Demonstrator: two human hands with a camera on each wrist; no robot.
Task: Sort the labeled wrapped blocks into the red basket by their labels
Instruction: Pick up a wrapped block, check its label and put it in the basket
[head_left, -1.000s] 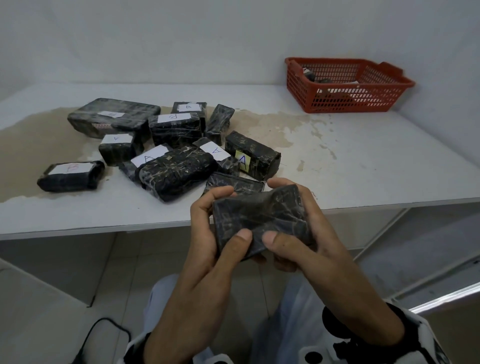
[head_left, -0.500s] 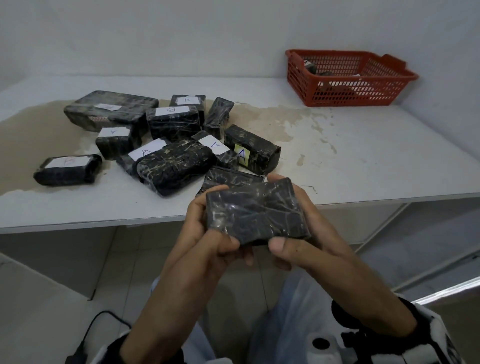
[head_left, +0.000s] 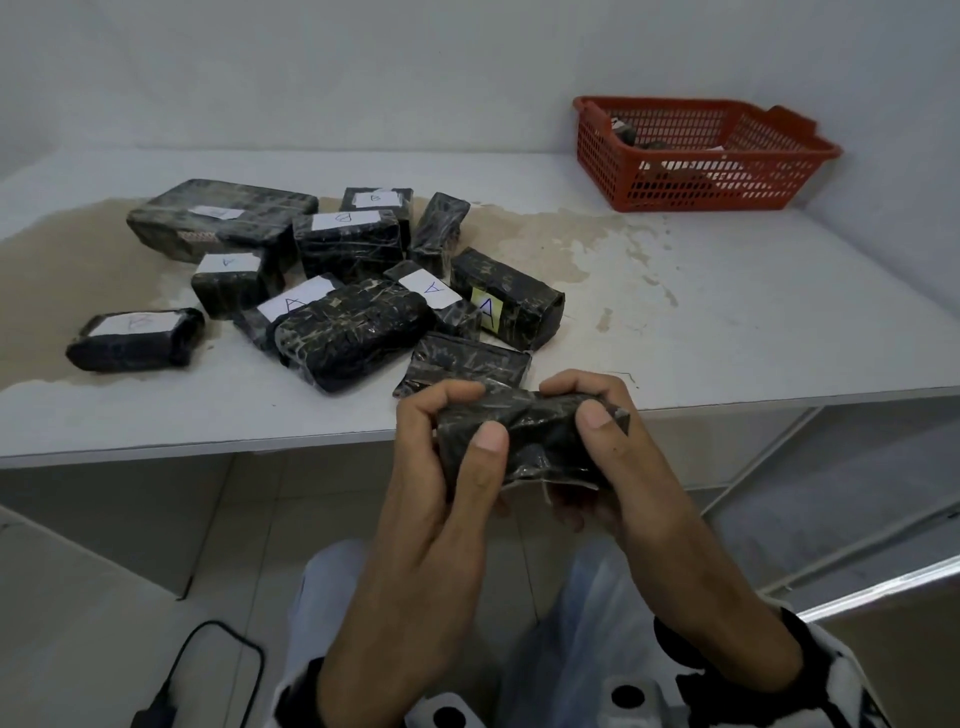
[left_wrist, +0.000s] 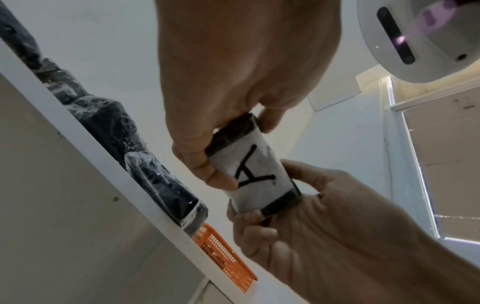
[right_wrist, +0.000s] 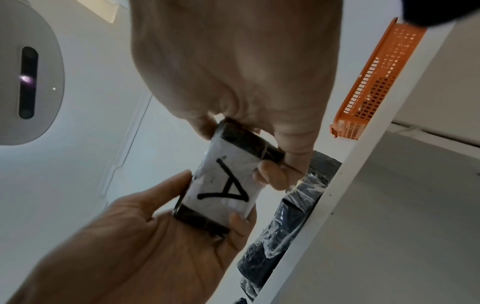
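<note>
Both my hands hold one black wrapped block in the air just in front of the table's front edge. My left hand grips its left end and my right hand its right end, thumbs on the near side. A white label with a black "A" sits on its underside, which shows only in the wrist views. The red basket stands at the table's far right corner with a few dark blocks inside. Several more wrapped blocks, labelled A or B, lie piled on the table's left half.
The white table has a brown stain across its left and middle. One unlabelled-side block lies at the front edge, just behind my hands. A black cable lies on the floor at lower left. White walls close the back and right.
The block has turned in my hands: its broad dark face faced the head camera before, and now a narrow side does. Both hands kept their hold and rose slightly toward the table edge.
</note>
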